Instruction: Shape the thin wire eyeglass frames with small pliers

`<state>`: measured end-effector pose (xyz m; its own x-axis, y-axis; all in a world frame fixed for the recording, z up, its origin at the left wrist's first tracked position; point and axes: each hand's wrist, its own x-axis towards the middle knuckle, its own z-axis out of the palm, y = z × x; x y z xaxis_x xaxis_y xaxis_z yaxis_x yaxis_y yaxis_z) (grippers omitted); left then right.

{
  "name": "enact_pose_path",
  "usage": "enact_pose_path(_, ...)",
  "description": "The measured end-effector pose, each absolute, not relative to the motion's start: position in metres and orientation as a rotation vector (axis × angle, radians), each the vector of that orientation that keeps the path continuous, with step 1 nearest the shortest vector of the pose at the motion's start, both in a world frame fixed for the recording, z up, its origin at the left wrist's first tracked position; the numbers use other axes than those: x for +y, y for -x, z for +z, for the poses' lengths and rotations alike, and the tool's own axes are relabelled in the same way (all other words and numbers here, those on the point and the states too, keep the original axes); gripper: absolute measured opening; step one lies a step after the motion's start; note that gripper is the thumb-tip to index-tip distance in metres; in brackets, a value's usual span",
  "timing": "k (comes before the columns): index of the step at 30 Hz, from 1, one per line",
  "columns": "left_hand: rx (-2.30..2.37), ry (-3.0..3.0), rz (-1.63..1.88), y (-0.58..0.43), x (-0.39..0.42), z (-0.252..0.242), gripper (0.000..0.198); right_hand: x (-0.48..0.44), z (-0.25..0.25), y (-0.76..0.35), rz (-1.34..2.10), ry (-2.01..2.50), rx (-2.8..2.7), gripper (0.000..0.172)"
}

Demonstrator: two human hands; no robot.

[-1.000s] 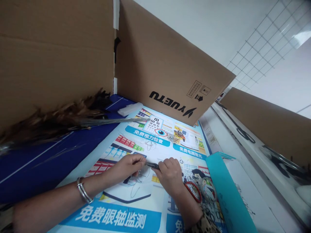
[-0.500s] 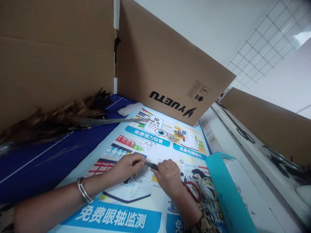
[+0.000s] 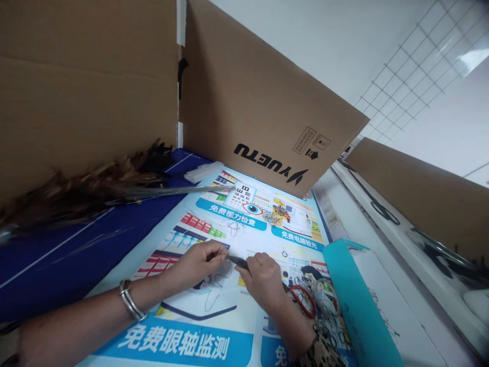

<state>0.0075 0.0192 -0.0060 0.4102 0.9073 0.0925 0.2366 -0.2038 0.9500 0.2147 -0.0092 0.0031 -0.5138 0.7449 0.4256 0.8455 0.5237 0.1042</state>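
My right hand (image 3: 264,279) is wrapped round a pair of pliers (image 3: 239,262), whose dark, narrow jaws point left. The tip of the jaws meets the fingertips of my left hand (image 3: 209,259), which are pinched together. Whatever small piece sits in that pinch is too fine to name. Thin wire loops (image 3: 218,279) show just below the left fingers, and a bent wire (image 3: 212,303) lies on the printed sheet under them. Two silver bangles circle my left wrist.
Red-handled scissors (image 3: 303,300), a wire coil (image 3: 327,297) and many small rings lie right of my right forearm, beside a teal box (image 3: 362,306). Brown feathers (image 3: 95,186) with long clear strands lie at left. Cardboard panels (image 3: 260,102) stand behind; a small wire pile (image 3: 272,218) lies ahead.
The whole view has shifted very slightly. Both hands keep nearly the same place and grip, with the pliers still against the left fingertips.
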Motion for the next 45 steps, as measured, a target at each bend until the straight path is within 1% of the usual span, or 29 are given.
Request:
enact_pose_path(11, 1.0, -1.596, 0.884, -0.011, 0.015, -0.007, 0.014, -0.013, 0.006, -0.213, -0.548, 1.371, -2.426, 0.029)
enact_pose_path(21, 1.0, -1.543, 0.898, -0.012, 0.011, -0.006, 0.01, -0.018, 0.01, -0.21, -0.538, 1.393, -2.431, 0.024)
enact_pose_path(31, 1.02, -1.565, 0.914, -0.011, 0.011, -0.008, 0.009, -0.017, 0.008, -0.208, -0.511, 1.404, -2.431, 0.025)
enact_pose_path(35, 1.019, -1.563, 0.905, -0.01, 0.012, -0.007, 0.008, -0.016, 0.006, -0.21, -0.409, 1.393, -2.416, 0.027)
enact_pose_path(42, 0.966, -1.493, 0.877, -0.01, 0.014, -0.008, 0.009, -0.01, -0.002, -0.214, -0.085, 1.416, -2.387, 0.025)
enact_pose_path(45, 0.916, -1.407, 0.84, -0.01, 0.015, -0.007, 0.012, -0.008, -0.003, -0.214, 0.048, 1.429, -2.407, 0.026)
